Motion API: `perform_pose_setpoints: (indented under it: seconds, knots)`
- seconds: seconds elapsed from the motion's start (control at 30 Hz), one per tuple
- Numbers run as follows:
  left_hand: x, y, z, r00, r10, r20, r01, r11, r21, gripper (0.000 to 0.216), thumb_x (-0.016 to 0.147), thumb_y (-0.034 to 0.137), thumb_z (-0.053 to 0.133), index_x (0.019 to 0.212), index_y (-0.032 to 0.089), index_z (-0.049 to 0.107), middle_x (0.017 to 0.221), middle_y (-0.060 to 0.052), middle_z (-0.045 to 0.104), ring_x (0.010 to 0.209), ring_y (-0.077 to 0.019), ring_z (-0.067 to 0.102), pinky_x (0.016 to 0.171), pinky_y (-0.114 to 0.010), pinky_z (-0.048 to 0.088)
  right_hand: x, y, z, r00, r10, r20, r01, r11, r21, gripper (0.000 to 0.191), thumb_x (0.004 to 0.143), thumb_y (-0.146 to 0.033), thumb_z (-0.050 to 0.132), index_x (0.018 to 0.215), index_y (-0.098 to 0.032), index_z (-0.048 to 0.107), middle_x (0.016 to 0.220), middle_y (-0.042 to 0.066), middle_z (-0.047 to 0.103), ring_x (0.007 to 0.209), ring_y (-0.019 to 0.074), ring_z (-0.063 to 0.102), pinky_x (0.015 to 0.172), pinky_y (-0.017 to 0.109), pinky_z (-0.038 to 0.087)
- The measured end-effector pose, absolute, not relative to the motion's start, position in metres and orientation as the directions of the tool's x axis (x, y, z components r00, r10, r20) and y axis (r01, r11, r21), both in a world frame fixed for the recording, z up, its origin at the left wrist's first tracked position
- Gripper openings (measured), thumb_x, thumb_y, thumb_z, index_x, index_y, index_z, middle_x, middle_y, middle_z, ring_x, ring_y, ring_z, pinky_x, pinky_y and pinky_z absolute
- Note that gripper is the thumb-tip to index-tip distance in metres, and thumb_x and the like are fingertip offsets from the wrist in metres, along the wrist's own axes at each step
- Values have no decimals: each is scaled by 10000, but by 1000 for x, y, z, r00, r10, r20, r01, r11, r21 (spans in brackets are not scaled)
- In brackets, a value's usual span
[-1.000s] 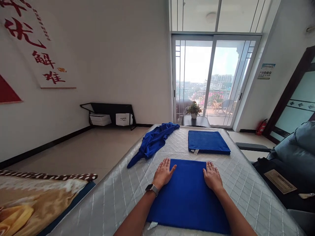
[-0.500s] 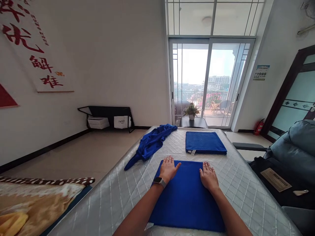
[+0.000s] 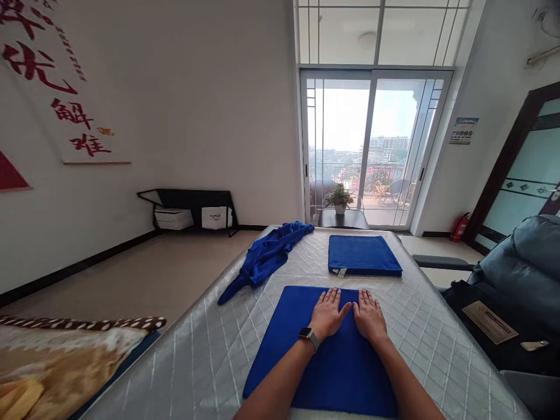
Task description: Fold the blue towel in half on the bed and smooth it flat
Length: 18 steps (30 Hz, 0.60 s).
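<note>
A blue cloth (image 3: 280, 344) lies spread flat on the quilted silver mattress (image 3: 192, 350) in front of me. Flat on its far part rests my left hand (image 3: 329, 315), fingers stretched forward, a watch on the wrist. Close beside it, my right hand (image 3: 370, 315) lies along the cloth's far right corner, also open. Neither hand grips anything. Beyond them sits a neatly folded stack of blue cloth (image 3: 364, 254) with a white tag at its near edge. To the left, another blue cloth (image 3: 268, 254) lies crumpled.
On the right stands a dark armchair (image 3: 520, 274) with a black bag on it. A patterned blanket (image 3: 87, 361) is at the lower left. A potted plant (image 3: 340, 198) sits on a chair by the sliding door; a black rack (image 3: 192, 210) stands against the wall.
My left hand has moved right across the cloth, from its left side to beside my right hand. The right hand has barely moved.
</note>
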<state>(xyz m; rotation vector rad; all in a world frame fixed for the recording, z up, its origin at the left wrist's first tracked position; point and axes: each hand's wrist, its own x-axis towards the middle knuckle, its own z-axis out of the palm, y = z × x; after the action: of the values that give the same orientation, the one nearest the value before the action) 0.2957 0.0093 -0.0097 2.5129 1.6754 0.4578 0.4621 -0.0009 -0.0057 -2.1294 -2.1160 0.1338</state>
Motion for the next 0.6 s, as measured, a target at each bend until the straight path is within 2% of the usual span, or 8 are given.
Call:
perform_pose_setpoints:
  seconds: [0.3, 0.6]
  knots:
    - [176, 20, -16, 143, 965, 222, 977, -173, 124, 797, 1010, 646, 137, 1547, 116, 393, 1603, -154, 404, 1504, -291, 329, 1230, -486, 281, 461, -3, -2, 12, 1000, 26, 987, -8, -163, 668, 1017, -395, 197, 1601, -71, 213, 1684, 81, 161, 1562, 200, 86, 1250, 405, 68]
    - [158, 18, -24, 108, 959, 261, 981, -146, 131, 815, 1010, 644, 130, 1552, 84, 370, 1600, -177, 398, 1504, -295, 328, 1221, -478, 292, 460, -2, -2, 27, 999, 24, 989, -23, -149, 662, 1020, -402, 193, 1605, -91, 207, 1685, 66, 157, 1559, 190, 105, 1250, 392, 71]
